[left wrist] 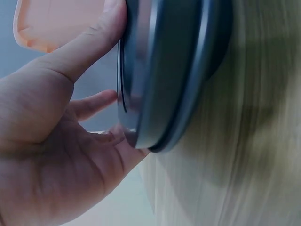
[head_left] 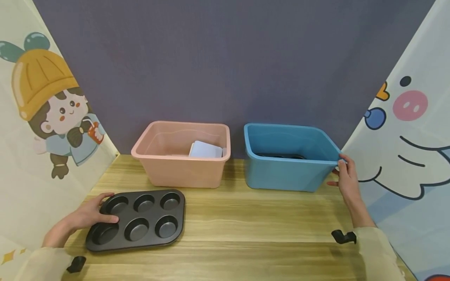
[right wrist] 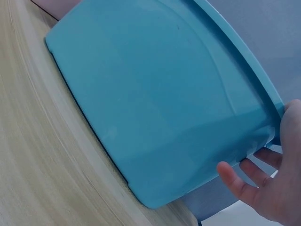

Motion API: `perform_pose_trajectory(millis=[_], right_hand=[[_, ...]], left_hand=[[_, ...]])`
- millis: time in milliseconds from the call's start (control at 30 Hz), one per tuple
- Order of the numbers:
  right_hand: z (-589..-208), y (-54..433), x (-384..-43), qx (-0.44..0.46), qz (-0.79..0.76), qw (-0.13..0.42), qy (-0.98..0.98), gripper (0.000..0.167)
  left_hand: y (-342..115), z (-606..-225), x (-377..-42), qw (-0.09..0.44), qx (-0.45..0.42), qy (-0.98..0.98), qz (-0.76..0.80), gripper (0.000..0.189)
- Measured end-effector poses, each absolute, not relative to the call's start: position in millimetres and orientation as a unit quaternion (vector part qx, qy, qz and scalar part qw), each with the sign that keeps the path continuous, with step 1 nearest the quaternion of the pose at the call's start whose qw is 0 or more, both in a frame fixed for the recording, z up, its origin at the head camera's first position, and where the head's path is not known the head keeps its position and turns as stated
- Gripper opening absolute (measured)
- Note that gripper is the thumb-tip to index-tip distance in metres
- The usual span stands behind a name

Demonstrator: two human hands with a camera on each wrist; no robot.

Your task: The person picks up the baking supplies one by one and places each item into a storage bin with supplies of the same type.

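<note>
A dark muffin tin with cups in two rows lies low over the front left of the table. My left hand grips its left end, thumb across the top and fingers at the outer edge. In the left wrist view, the tin's rim shows side-on, close to the wood. On the right, my right hand holds the front right corner of a blue bin at its rim. Its other fingers spread beside the bin's end wall in the right wrist view.
Left of the blue bin stands a pink bin with a white object inside. Dark items show low in the blue bin. A dark panel rises behind, and printed walls flank the wooden table.
</note>
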State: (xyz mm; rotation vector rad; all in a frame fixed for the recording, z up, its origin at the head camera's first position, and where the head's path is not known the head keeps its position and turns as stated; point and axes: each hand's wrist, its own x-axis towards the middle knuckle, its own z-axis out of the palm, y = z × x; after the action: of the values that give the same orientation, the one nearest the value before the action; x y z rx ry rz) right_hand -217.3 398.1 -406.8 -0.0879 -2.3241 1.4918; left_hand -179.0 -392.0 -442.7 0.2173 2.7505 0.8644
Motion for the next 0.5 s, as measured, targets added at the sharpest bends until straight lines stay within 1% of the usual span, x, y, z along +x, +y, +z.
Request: perform_pose_trajectory(millis=[133,300,400,500], right_hand=[[-407.5,398.9,-217.4,-0.024,0.528,0.192,-0.827,0.054],[-409.6,400.7,-217.8,-0.01,0.524,0.194,-0.829,0.055],[-409.7,400.7,-218.1,-0.009,0.527,0.194,-0.827,0.056],[-409.4,400.1,-218.0,-0.011,0.527,0.194,-0.827,0.055]], left_hand=[[-384.3,-441.7,-179.3,0.137,0.088,0.937,0.31,0.103],[-370.9,-439.9,-179.1,0.153,0.092,0.929,0.325,0.109],[-363.0,-439.5,-179.9,0.142,0.102,0.925,0.338,0.11],[-356.2,-439.2,-181.8,0.105,0.125,0.925,0.342,0.105]])
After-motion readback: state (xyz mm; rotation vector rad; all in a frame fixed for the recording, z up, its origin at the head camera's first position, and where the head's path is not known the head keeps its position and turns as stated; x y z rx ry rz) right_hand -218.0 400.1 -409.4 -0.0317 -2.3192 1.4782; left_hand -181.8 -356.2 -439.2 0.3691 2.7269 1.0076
